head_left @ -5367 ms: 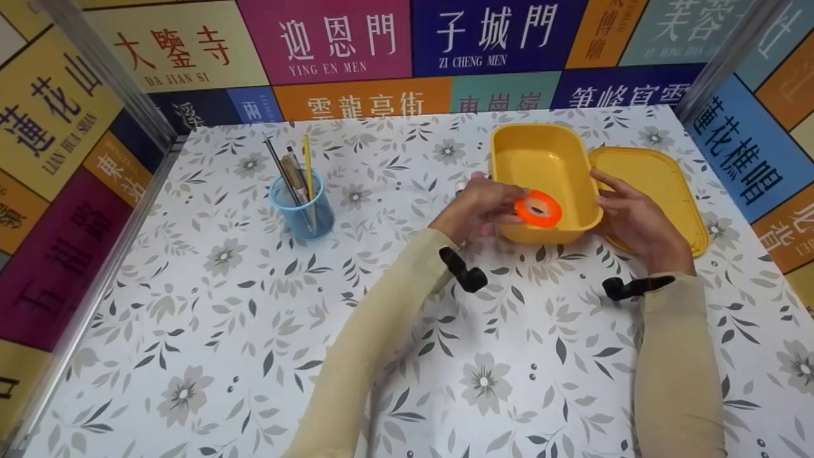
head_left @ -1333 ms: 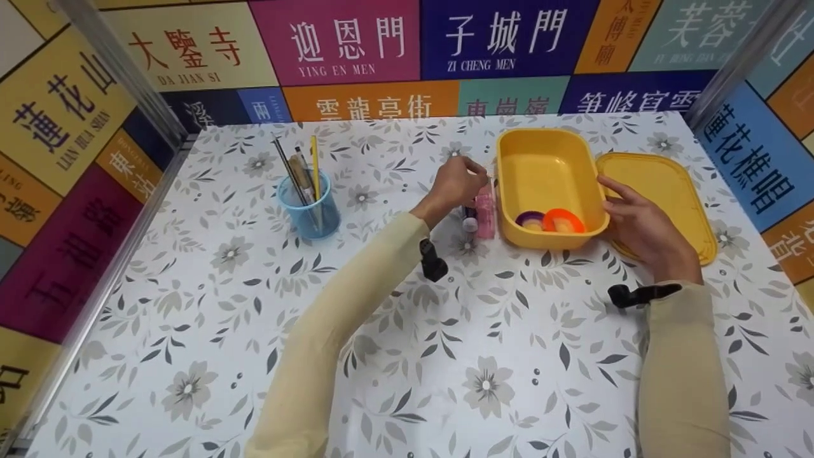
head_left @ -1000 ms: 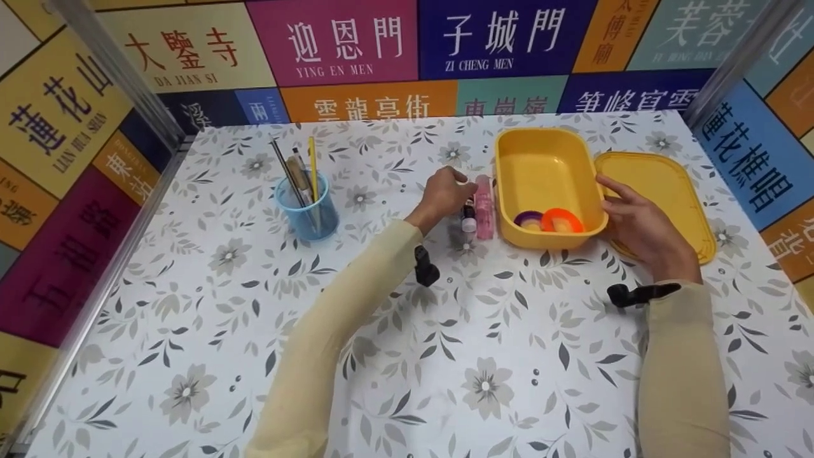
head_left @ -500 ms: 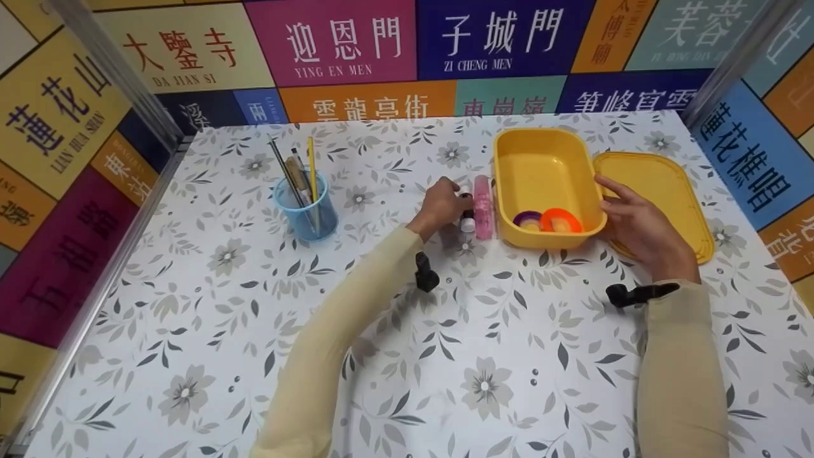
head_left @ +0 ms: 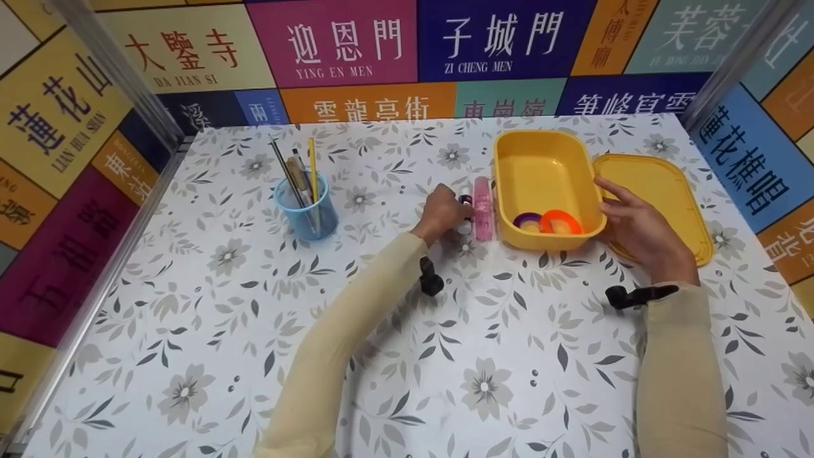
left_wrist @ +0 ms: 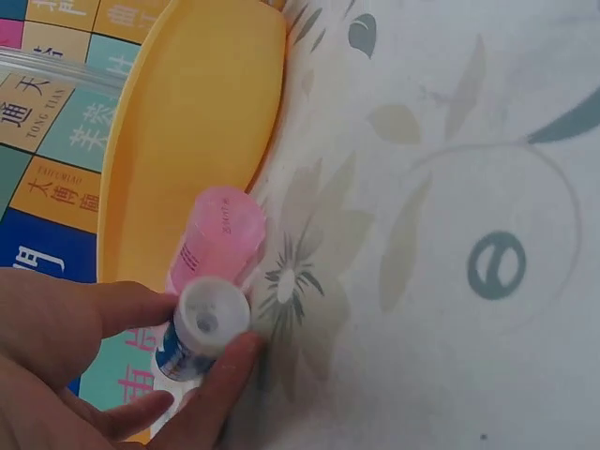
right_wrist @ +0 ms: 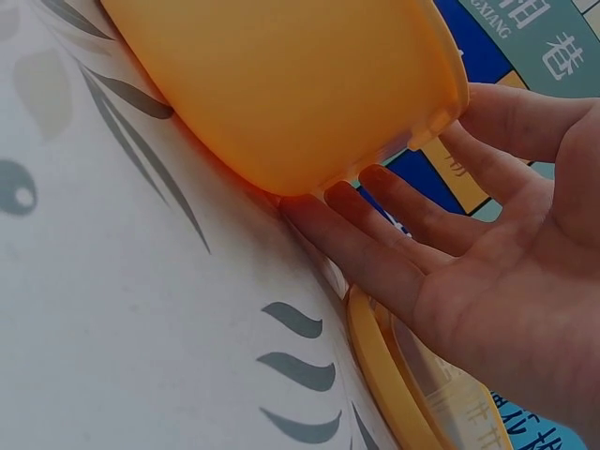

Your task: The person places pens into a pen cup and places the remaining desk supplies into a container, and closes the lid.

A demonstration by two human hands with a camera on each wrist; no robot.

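In the left wrist view my left hand [left_wrist: 84,366] pinches a small glue stick [left_wrist: 202,328] between finger and thumb; it has a white end and a dark blue label. The head view shows this left hand [head_left: 442,212] low over the table, partly covering the glue stick [head_left: 466,205]. Right beside it lies a translucent pink tube [head_left: 483,208]. A yellow box [head_left: 550,240] holds an orange ring [head_left: 561,222] and a purple-edged ring [head_left: 527,221]. Against the box's right wall, my right hand [head_left: 648,235] rests its nearly straight fingertips.
The yellow lid [head_left: 674,203] lies partly under my right hand, beside the box. A blue mesh cup [head_left: 310,216] with several pens and a yellow pencil stands at the left. Printed panels [head_left: 356,44] enclose the flower-patterned table [head_left: 254,356].
The orange ring went from my left hand into the box, with a purple-edged ring beside it. My left hand then moved left and down onto the glue stick. My right hand stays at the box.
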